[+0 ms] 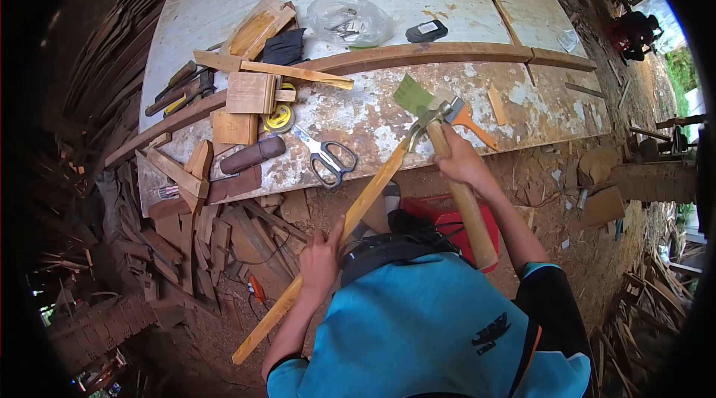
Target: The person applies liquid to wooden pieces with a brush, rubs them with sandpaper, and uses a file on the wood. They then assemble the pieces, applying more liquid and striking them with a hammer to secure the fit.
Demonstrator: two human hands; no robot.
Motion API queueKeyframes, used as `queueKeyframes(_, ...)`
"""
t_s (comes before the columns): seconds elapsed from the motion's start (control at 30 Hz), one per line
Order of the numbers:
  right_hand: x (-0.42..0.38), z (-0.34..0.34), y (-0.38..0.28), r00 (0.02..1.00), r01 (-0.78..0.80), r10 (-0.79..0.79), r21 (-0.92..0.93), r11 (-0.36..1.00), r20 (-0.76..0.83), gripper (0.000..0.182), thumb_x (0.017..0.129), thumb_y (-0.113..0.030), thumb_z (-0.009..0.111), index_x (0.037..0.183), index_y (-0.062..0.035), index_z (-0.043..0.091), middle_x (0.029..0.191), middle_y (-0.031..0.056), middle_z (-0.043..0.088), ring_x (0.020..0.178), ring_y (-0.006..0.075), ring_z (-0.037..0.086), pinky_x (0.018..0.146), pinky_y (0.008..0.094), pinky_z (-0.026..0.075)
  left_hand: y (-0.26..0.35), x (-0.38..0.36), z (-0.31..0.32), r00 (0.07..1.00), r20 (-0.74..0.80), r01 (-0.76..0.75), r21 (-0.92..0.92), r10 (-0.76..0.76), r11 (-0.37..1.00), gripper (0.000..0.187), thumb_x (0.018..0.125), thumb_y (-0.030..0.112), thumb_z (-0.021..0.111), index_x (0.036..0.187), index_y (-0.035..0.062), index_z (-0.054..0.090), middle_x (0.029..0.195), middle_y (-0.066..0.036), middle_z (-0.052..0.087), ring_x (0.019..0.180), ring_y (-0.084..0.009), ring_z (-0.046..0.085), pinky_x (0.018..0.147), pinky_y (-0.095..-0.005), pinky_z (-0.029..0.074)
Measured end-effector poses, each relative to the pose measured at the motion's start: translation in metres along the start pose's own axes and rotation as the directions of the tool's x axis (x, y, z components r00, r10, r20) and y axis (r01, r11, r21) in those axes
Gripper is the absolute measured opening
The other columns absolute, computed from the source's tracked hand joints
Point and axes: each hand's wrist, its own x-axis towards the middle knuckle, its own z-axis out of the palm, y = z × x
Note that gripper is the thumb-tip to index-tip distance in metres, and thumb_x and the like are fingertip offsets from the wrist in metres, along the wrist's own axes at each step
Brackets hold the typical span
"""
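My left hand point(319, 260) is closed around a long, narrow wooden strip point(373, 190), which slants from the lower left up to the bench's front edge. My right hand point(464, 161) grips a claw hammer point(473, 220) near its head, the wooden handle pointing back toward my body. The hammer's claw is at the strip's upper end; whether it grips a nail there is too small to tell. Just beyond the hammer head lie a green sheet point(412, 94) and an orange-handled scraper or brush point(475, 129), partly hidden. Scissors point(326, 159) rest left of the strip's upper end.
Left on the workbench point(358, 111) are wood blocks point(250, 92), a yellow tape measure point(279, 119) and chisel-like tools point(179, 92). A wooden rail point(418, 55) crosses it. Behind are a plastic bag point(349, 19) and a dark device point(426, 31). Scrap wood point(216, 245) litters the floor.
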Motion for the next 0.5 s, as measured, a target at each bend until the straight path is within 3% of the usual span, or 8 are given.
queueKeyframes(0.03,0.000,0.002,0.000,0.999,-0.039,0.037,0.076,0.996,0.034,0.062,0.076,-0.004,0.058,0.130,0.0033,0.031,0.077,0.0173,0.058,0.056,0.0193,0.060,0.054,0.0324,0.048,0.000,-0.001,0.001,1.000,-0.008,-0.008,0.019,0.008,1.000,0.059,0.074,0.011,0.064,0.130,0.0221,0.046,0.076,-0.014,0.052,0.069,-0.0310,0.059,0.056,-0.0405,0.049)
queueKeyframes(0.13,0.002,0.006,0.001,0.999,-0.036,0.036,0.003,0.999,0.000,0.061,0.076,-0.004,0.057,0.130,0.0036,0.031,0.081,0.0161,0.059,0.055,0.0188,0.059,0.053,0.0323,0.048,-0.002,-0.002,0.005,0.999,-0.011,-0.035,0.072,0.035,0.997,0.057,0.076,0.009,0.060,0.130,0.0217,0.046,0.075,-0.014,0.051,0.070,-0.0301,0.060,0.055,-0.0396,0.049)
queueKeyframes(0.23,0.001,-0.008,-0.015,0.986,-0.139,0.125,0.130,0.982,0.111,0.056,0.076,-0.005,0.057,0.126,0.0041,0.034,0.082,0.0139,0.058,0.054,0.0181,0.058,0.052,0.0310,0.048,-0.002,-0.001,0.003,0.993,-0.073,-0.085,0.097,0.093,0.992,0.058,0.075,0.007,0.058,0.130,0.0203,0.046,0.074,-0.013,0.050,0.069,-0.0295,0.059,0.053,-0.0385,0.049)
queueKeyframes(0.33,0.007,-0.005,-0.018,0.961,-0.245,0.227,0.106,0.964,0.158,0.049,0.077,-0.005,0.056,0.122,0.0040,0.037,0.085,0.0138,0.056,0.055,0.0169,0.057,0.050,0.0297,0.048,-0.001,0.000,0.001,0.990,-0.085,-0.105,0.112,0.115,0.988,0.058,0.074,0.005,0.057,0.129,0.0190,0.047,0.073,-0.013,0.050,0.068,-0.0287,0.059,0.053,-0.0374,0.050)
queueKeyframes(0.43,0.004,0.002,-0.021,0.961,-0.240,0.224,0.084,0.967,0.159,0.046,0.078,-0.006,0.056,0.119,0.0044,0.037,0.086,0.0153,0.054,0.057,0.0172,0.057,0.050,0.0299,0.048,0.000,0.001,-0.002,0.987,-0.083,-0.125,0.164,0.140,0.978,0.058,0.073,0.005,0.057,0.129,0.0180,0.047,0.074,-0.012,0.051,0.069,-0.0282,0.060,0.052,-0.0367,0.050)
queueKeyframes(0.5,-0.002,0.007,-0.025,0.967,-0.227,0.211,0.108,0.968,0.139,0.046,0.075,-0.005,0.051,0.115,0.0117,0.035,0.082,0.0217,0.057,0.060,0.0237,0.062,0.052,0.0345,0.050,0.005,0.001,-0.008,0.987,-0.076,-0.126,0.204,0.144,0.971,0.058,0.073,0.005,0.057,0.129,0.0171,0.047,0.074,-0.012,0.051,0.070,-0.0279,0.060,0.052,-0.0365,0.050)
